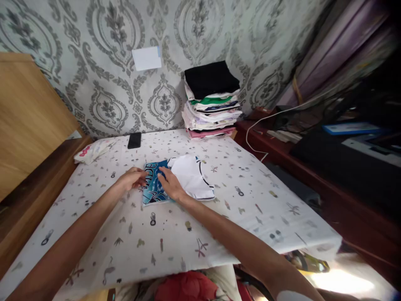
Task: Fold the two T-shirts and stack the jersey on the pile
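- Nearest to you are your two bare forearms [225, 225], reaching over the surface, a table under a white cloth with small printed figures [250, 217].
- Small flat garment of white and teal-blue fabric with black trim [189, 175] lies around the middle of the surface, a little toward the far edge; its teal part, at left, carries lettering and a spider.
- Your left hand [134, 178] is at the left border of this garment with fingers bent; whether they pinch the fabric, I cannot tell.
- Your right hand [171, 184] rests palm down on the teal part, fingers extended, and seems to grasp nothing.
- I judge the garment light, thin and soft: it should not break, but it may wrinkle or slide. Better to take it by the left border with fingertips, while the flat palm steadies the middle.
- At the far edge you have a black rectangular phone [134, 140], and by the far right corner a tall stack of folded clothes [213, 108]; both are well apart from your hands.
- Near the far left corner lies a crumpled white cloth with pink print [94, 151].
- Toward the right edge and the near edge you have broad room; beyond the right edge hangs a thin white cable [247, 136].
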`<act>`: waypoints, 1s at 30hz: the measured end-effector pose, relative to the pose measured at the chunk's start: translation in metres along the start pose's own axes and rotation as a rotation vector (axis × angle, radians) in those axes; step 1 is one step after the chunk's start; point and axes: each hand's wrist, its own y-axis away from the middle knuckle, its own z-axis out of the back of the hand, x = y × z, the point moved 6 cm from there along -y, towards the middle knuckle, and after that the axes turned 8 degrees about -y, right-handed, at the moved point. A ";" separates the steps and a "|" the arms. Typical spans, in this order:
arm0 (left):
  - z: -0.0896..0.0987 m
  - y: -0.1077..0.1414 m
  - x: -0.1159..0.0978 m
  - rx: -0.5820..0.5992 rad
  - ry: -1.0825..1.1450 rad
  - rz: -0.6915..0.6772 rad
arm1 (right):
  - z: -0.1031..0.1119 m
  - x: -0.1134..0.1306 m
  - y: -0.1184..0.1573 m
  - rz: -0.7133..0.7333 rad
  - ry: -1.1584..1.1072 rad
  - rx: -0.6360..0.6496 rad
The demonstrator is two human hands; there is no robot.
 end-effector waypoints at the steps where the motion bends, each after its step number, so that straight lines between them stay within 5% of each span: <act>1: -0.005 0.001 -0.001 0.019 0.012 0.005 | 0.003 -0.001 -0.001 -0.016 -0.104 -0.039; 5: -0.018 0.007 -0.015 0.043 0.107 -0.030 | 0.014 -0.011 0.000 -0.243 -0.644 -0.178; 10: -0.045 0.008 -0.068 0.044 0.236 -0.180 | 0.040 -0.011 0.013 -0.446 -1.260 -0.166; 14: -0.109 0.001 -0.105 0.125 0.251 -0.248 | 0.090 -0.025 0.029 -0.466 -1.320 -0.300; 17: -0.158 0.000 -0.106 0.182 0.229 -0.252 | 0.114 -0.044 0.038 -0.533 -1.242 -0.362; 19: -0.173 0.001 -0.098 0.185 0.226 -0.264 | 0.119 -0.051 0.037 -0.519 -1.201 -0.317; 22: -0.164 0.005 -0.092 0.137 0.182 -0.429 | 0.118 -0.058 0.032 -0.440 -1.151 -0.258; 26: -0.136 0.014 -0.104 -0.084 -0.225 -0.906 | 0.118 -0.067 0.030 -0.394 -1.100 -0.318; 30: -0.147 0.011 -0.102 -0.180 -0.693 -1.077 | 0.126 -0.061 0.037 -0.296 -0.916 -0.354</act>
